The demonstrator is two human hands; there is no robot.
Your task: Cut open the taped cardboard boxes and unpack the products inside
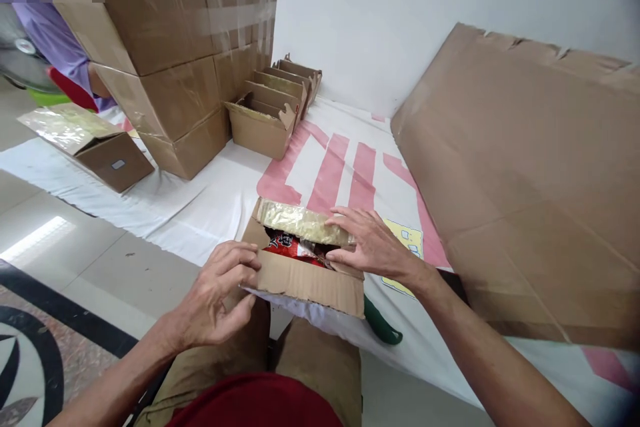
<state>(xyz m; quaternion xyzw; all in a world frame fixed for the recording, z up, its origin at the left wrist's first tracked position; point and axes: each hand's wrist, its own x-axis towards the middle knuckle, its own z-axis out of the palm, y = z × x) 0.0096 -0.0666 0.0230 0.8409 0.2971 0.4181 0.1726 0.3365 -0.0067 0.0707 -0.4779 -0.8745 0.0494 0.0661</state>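
A small cardboard box [305, 280] sits at the table's near edge in front of my lap, its top partly open. Red printed packets [287, 245] show inside; how full the box is cannot be made out. My left hand [223, 290] grips its left near corner, fingers on the near flap and thumb lower down. My right hand [375, 243] spans the far flap [300, 219], which carries shiny yellowish tape, with its fingers over the top and its thumb on the near side by the opening.
Stacked taped cartons [175, 60] rise at the left back, beside a row of open boxes [263, 123]. A closed box [107, 153] lies on the left. A large cardboard sheet [525, 200] leans at right. A dark green handle-like object [383, 323] and a person's purple sleeve [55, 40] are visible.
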